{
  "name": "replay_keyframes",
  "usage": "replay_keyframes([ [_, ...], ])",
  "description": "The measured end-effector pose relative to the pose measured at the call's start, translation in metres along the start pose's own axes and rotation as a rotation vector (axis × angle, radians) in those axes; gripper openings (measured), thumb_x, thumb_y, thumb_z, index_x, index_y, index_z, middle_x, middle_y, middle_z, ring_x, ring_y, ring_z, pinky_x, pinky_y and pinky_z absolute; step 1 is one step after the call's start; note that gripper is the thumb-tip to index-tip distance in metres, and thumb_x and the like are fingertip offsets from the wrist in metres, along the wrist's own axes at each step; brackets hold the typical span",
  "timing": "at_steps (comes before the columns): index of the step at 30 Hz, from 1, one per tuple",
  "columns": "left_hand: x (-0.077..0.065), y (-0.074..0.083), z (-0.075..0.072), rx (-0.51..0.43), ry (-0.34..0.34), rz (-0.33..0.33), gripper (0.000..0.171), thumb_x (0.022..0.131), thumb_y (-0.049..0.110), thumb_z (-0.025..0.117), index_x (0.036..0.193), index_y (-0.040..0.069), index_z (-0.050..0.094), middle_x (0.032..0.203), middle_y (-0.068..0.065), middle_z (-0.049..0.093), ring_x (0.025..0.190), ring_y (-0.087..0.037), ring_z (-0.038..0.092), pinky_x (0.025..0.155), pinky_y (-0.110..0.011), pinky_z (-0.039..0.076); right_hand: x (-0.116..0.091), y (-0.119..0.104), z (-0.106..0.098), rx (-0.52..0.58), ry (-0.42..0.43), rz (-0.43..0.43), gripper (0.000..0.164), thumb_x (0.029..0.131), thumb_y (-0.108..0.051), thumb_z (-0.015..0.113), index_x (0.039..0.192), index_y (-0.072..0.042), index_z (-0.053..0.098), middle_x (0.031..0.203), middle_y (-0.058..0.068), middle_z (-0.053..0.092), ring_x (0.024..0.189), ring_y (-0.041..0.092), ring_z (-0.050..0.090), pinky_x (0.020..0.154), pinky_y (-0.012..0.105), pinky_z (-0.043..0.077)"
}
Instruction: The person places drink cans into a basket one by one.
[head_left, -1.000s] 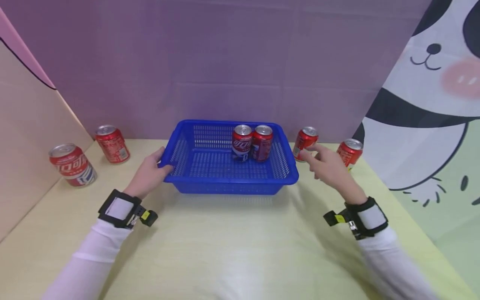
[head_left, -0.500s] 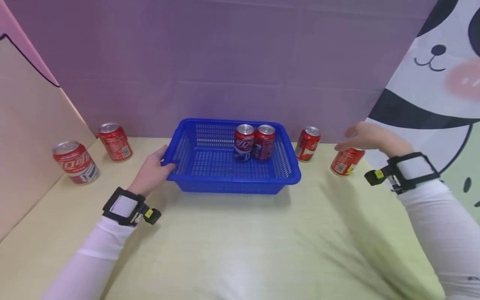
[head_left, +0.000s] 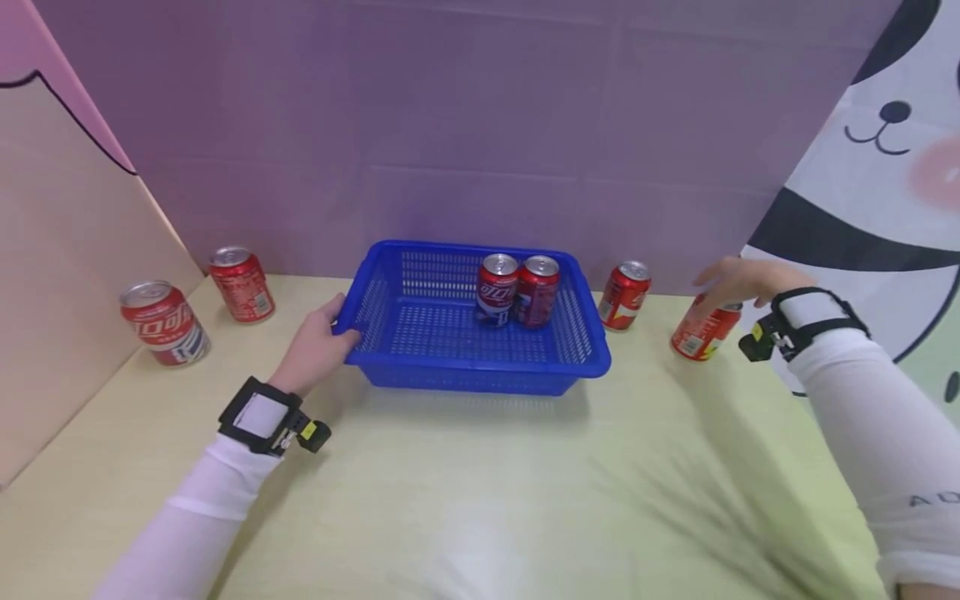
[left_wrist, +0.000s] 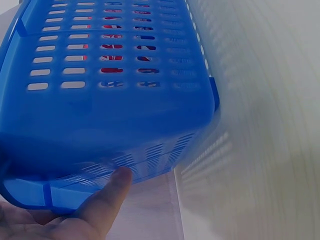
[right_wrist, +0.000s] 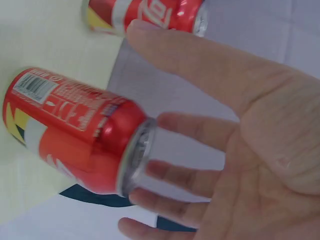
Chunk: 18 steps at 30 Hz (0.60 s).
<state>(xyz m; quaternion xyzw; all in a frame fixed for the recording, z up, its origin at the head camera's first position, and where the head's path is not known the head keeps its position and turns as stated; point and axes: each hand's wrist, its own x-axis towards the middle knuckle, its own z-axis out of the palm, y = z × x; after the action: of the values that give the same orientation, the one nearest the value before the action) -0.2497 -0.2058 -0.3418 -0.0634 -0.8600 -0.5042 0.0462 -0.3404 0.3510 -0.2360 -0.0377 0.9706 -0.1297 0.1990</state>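
Observation:
My left hand [head_left: 313,348] grips the left rim of a blue plastic basket [head_left: 480,367], its thumb over the edge. Two red soda cans, one [head_left: 495,293] beside the other [head_left: 537,298], stand upright in the basket's right half. At the far right my right hand [head_left: 738,282] hovers at the top of a red soda can [head_left: 696,340] on the table. In the right wrist view the thumb and fingers are spread around that can's silver top [right_wrist: 136,157], without a visible grip. Another red soda can [head_left: 624,298] stands between basket and right hand.
Two more red soda cans, a front one [head_left: 165,327] and a rear one [head_left: 242,287], stand at the left of the table [head_left: 465,483]. A purple backdrop [head_left: 480,133] rises behind. A panda-printed sheet [head_left: 862,225] borders the right side.
My right hand has left the can beside the basket, moved right to the far-right can and come down over its top. The left hand keeps its hold on the basket rim.

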Motion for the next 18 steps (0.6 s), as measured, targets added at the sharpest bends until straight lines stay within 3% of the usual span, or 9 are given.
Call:
replay_keyframes([
  [8, 0.0, -0.002, 0.002, -0.02, 0.013, -0.013, 0.069, 0.094, 0.001, 0.05, 0.151, -0.01, 0.013, 0.15, -0.032, 0.029, 0.128, -0.039, 0.045, 0.105, -0.049, 0.038, 0.019, 0.016, 0.004, 0.014, 0.018, -0.072, 0.068, 0.079, -0.02, 0.083, 0.129, 0.015, 0.052, 0.114, 0.034, 0.058, 0.094, 0.043, 0.061, 0.075, 0.058, 0.054],
  [18, 0.0, -0.001, 0.002, -0.007, 0.026, -0.028, 0.069, 0.094, 0.003, 0.051, 0.152, -0.008, 0.015, 0.151, -0.03, 0.03, 0.129, -0.038, 0.044, 0.107, -0.049, 0.037, 0.035, 0.035, 0.018, 0.078, -0.027, -0.092, 0.062, 0.077, -0.025, 0.086, 0.125, 0.003, 0.06, 0.113, 0.026, 0.06, 0.093, 0.036, 0.062, 0.072, 0.046, 0.057],
])
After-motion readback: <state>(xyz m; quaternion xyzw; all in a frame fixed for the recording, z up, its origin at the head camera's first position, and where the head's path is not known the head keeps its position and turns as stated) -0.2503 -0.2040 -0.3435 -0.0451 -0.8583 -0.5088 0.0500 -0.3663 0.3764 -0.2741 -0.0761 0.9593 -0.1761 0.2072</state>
